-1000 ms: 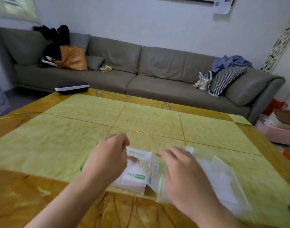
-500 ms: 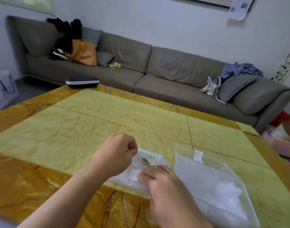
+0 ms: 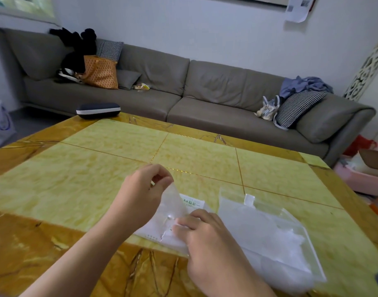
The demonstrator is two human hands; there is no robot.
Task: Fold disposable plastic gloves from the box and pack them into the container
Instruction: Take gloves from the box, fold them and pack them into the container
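The right hand (image 3: 207, 239) rests on the near end of the box (image 3: 192, 205), fingers curled and pressing it flat to the tabletop (image 3: 98, 179). Whether its grip is clamped on the box cannot be told. The left hand (image 3: 140, 194) is raised just above the box's left side, thumb and forefinger pinched together on a glove (image 3: 173, 200), a clear film stretching from the grip down to the box opening. The box lies close to the near tabletop edge, over the amber border. Just right of it, touching or nearly so, lies the container (image 3: 267, 232), a clear flat pouch with white film inside; its far right corner lies near the right tabletop edge. Beyond the hands, yellow tabletop runs open to the far edge, where a case (image 3: 98, 110) sits at the left corner. A sofa (image 3: 205, 93) stands behind.
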